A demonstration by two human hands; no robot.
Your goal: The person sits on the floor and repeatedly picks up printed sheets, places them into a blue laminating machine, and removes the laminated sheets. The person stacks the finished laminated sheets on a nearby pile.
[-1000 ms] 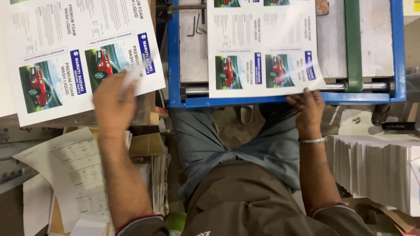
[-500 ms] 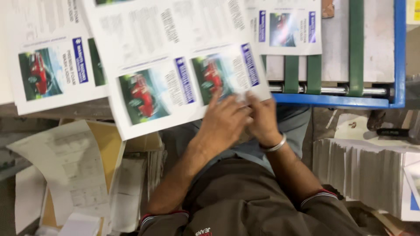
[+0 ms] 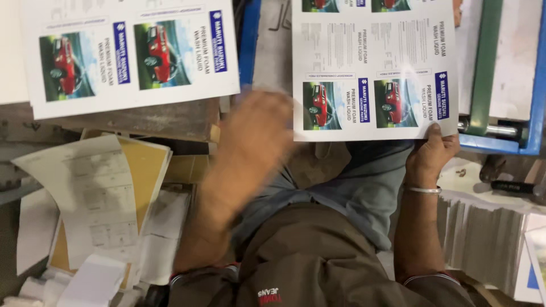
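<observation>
Head view shows your right hand (image 3: 430,152) pinching the near right corner of a printed sheet (image 3: 372,68), thumb on top and fingers curled beneath; the sheet lies on the blue-framed machine bed (image 3: 532,149) at far right. Your left hand (image 3: 253,142) is blurred, empty as far as can be told, and how far its fingers are spread cannot be told. At far left lies another printed sheet (image 3: 131,54), with loose papers (image 3: 91,193) nearer you.
</observation>
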